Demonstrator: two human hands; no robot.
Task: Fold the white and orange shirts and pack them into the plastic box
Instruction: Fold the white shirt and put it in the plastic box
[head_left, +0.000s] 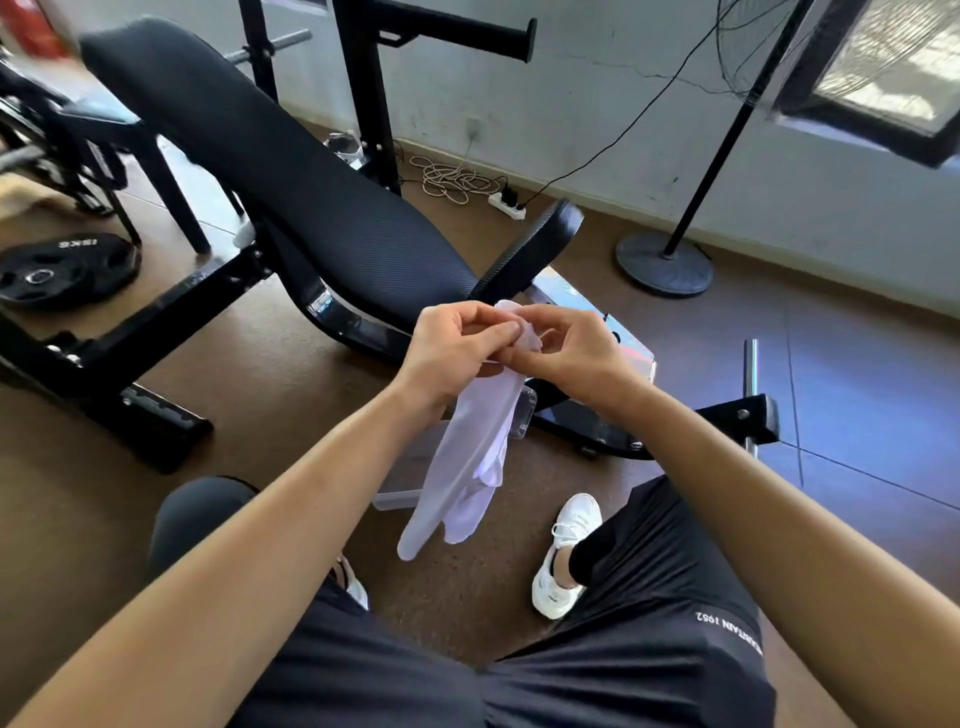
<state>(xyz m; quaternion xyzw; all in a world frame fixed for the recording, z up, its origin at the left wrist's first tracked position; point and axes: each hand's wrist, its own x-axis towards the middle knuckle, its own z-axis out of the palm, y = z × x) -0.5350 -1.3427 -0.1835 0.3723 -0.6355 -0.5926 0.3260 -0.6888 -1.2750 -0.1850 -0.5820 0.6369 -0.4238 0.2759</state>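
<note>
A white shirt hangs bunched in the air in front of me, its lower end dangling above the floor. My left hand and my right hand are close together and both pinch its top edge. Below and behind the shirt, a clear plastic box stands on the brown floor between my feet and the bench, partly hidden by the cloth. No orange shirt is in view.
A black weight bench on a metal frame fills the space ahead. A weight plate lies on the floor at left. A fan stand's base and a power strip with cables sit by the wall.
</note>
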